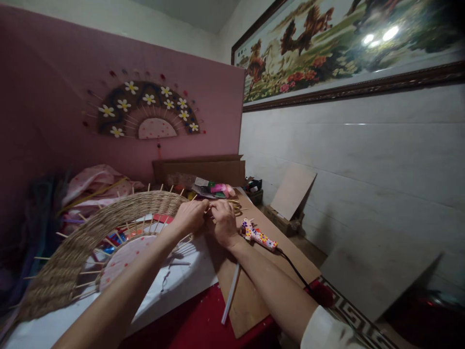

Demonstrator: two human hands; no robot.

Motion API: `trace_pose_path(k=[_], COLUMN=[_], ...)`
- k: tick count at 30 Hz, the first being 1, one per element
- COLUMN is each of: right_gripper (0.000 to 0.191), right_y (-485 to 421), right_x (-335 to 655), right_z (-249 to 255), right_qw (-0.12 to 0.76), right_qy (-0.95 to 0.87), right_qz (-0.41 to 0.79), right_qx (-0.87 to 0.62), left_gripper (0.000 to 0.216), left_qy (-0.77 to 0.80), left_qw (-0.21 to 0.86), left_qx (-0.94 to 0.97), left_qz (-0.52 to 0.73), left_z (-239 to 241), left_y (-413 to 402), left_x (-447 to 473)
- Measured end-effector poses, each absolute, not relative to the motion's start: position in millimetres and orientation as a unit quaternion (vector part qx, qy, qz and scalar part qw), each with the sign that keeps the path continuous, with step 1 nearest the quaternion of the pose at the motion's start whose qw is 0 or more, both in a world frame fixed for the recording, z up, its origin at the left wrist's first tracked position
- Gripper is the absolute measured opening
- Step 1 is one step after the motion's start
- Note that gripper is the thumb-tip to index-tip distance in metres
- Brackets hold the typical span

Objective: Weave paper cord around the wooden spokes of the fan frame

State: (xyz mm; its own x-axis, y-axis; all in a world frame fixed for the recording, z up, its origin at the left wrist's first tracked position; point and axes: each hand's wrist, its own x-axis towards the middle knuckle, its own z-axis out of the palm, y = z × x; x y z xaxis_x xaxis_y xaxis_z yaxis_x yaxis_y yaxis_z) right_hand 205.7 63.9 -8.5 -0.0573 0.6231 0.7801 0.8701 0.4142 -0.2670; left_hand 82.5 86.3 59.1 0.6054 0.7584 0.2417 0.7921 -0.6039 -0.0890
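A half-round fan of wooden sticks woven with straw-coloured rope lies on a white sheet in front of me, a pink dotted centre piece under its ribs. My left hand is closed at the fan's right end, pinching the rope or a stick there. My right hand is closed right beside it, fingertips meeting the left hand's at the same spot. What sits between the fingers is too small to name. A spotted glue gun lies just right of my right hand on a brown board.
A finished fan with white flowers hangs on the pink wall. Cardboard sheets and small craft items stand behind the work. A white glue stick lies on the board. Pink cloth is piled at left. Boards lean against the right wall.
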Motion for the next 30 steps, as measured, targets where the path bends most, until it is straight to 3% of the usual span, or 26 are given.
trace_pose_path(k=[12,21,30], right_gripper=[0.011,0.015,0.013], right_y=[71.8,75.1,78.0], right_x=[214.0,215.9,219.8], right_z=[-24.1,-25.1,-23.1], right_qw=[0.315,0.288,0.292], right_qy=[-0.743,-0.740,-0.742], right_qz=[-0.082,0.004,0.015], right_qx=[-0.585,-0.608,-0.603], left_gripper=[0.026,0.035,0.038], left_qy=[-0.438,-0.416,-0.407], left_qw=[-0.016,-0.068,-0.056], left_qx=[-0.896,-0.902,-0.908], left_qz=[-0.078,-0.089,-0.081], left_z=[22.2,11.4,8.6], left_y=[111.9,123.6,120.5], left_x=[80.3,68.5,71.9])
